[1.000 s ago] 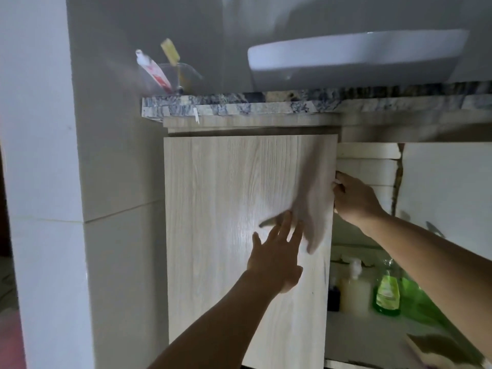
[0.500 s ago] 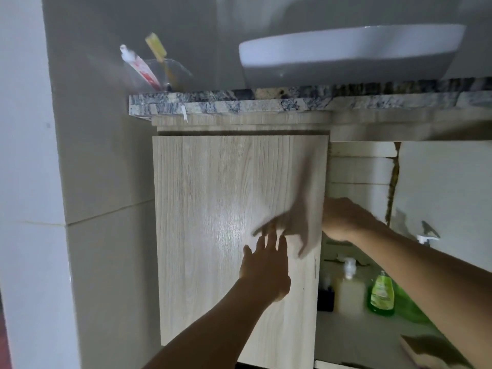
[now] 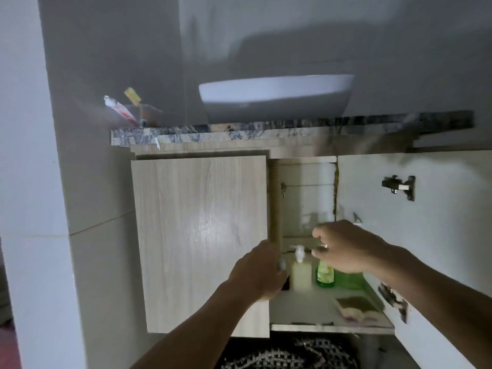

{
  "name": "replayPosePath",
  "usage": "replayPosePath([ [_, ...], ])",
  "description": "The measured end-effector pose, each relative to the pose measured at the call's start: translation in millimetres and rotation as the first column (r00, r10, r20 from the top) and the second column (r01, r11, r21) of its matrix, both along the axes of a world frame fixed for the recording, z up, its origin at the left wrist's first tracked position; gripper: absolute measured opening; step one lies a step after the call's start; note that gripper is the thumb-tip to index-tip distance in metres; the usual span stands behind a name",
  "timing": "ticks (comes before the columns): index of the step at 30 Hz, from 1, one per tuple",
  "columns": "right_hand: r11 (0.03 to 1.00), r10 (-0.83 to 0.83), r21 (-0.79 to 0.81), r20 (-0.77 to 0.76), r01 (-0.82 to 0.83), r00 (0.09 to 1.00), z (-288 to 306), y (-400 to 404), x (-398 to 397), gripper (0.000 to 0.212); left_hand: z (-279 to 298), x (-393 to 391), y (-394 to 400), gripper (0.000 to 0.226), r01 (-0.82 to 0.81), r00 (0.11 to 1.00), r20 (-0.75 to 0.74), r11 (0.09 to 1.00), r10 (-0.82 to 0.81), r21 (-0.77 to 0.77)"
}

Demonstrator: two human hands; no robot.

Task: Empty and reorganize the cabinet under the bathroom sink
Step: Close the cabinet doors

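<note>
The cabinet under the sink has its left door point(image 3: 199, 235) closed and its right door point(image 3: 431, 235) swung wide open. On the shelf point(image 3: 300, 304) inside stand a pale pump bottle point(image 3: 300, 274) and a green bottle point(image 3: 325, 275), with another green container point(image 3: 350, 280) behind. A sponge point(image 3: 356, 307) lies near the shelf's front. My left hand point(image 3: 255, 272) curls its fingers round the left door's free edge. My right hand point(image 3: 343, 246) hovers just above the green bottle, fingers apart, holding nothing.
A white basin point(image 3: 274, 97) sits on the granite countertop point(image 3: 266, 130), beside a clear cup point(image 3: 143, 113) with toothpaste and a toothbrush. A metal hinge point(image 3: 399, 186) juts from the open door. A woven mat point(image 3: 287, 352) lies on the floor below. A wall closes the left side.
My left hand slid from the door's face to its right edge. My right hand left that edge and dropped into the cabinet above the bottles. The view pulled back and up.
</note>
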State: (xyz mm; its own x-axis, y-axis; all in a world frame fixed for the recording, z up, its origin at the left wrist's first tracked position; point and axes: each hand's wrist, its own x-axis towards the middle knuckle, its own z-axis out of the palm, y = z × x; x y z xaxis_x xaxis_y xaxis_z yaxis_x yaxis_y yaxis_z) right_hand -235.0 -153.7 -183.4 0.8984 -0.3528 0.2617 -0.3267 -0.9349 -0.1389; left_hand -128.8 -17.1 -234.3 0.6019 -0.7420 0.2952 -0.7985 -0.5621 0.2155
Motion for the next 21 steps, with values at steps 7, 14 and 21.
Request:
replayPosePath([
  [7,0.989,-0.097,-0.07,0.34,0.128,0.935,45,2,-175,0.042,30,-134,-24,0.06,0.228,0.973,0.052,0.969,-0.224,-0.093],
  [14,0.912,-0.167,-0.21,0.597,0.353,0.785,90,-35,-279,0.051,58,-249,-96,0.077,0.417,0.907,0.027,0.886,-0.42,-0.206],
  [21,0.89,-0.431,0.368,0.48,0.27,0.764,65,-98,-284,0.07,29,-306,-168,0.076,0.353,0.914,-0.137,0.914,-0.383,-0.201],
])
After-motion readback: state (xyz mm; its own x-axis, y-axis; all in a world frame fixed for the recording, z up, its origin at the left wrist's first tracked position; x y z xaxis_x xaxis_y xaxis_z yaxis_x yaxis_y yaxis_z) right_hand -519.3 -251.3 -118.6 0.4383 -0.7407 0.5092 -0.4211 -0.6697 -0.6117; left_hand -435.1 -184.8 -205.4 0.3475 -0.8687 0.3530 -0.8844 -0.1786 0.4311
